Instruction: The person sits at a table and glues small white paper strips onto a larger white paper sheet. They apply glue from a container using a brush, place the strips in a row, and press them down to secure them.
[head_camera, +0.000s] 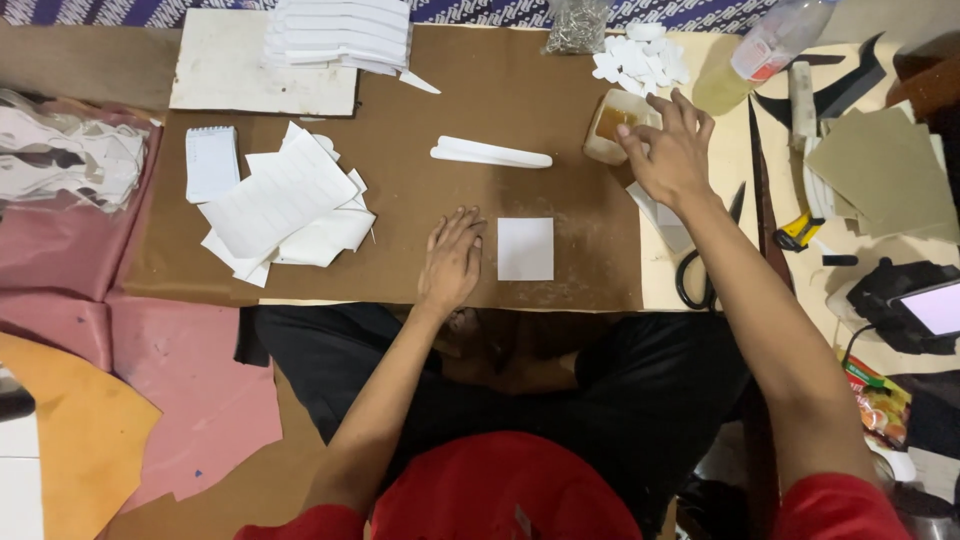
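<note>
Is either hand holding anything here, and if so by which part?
Nothing is held. The left hand lies flat on the brown board beside a white square; the right hand reaches with fingers at a small tub of amber liquid, not gripping it.

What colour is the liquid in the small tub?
Amber-brown, in the tub under the right hand; head view.

The left hand (452, 258) lies flat on the brown board (400, 190), just beside a white paper square (525, 248); the right hand (672, 150) reaches over a small tub of amber glue (612, 124), fingers (690, 108) spread; scissors (700, 265) lie near the forearm; white cut pieces (285, 205) sit well to the left.
</note>
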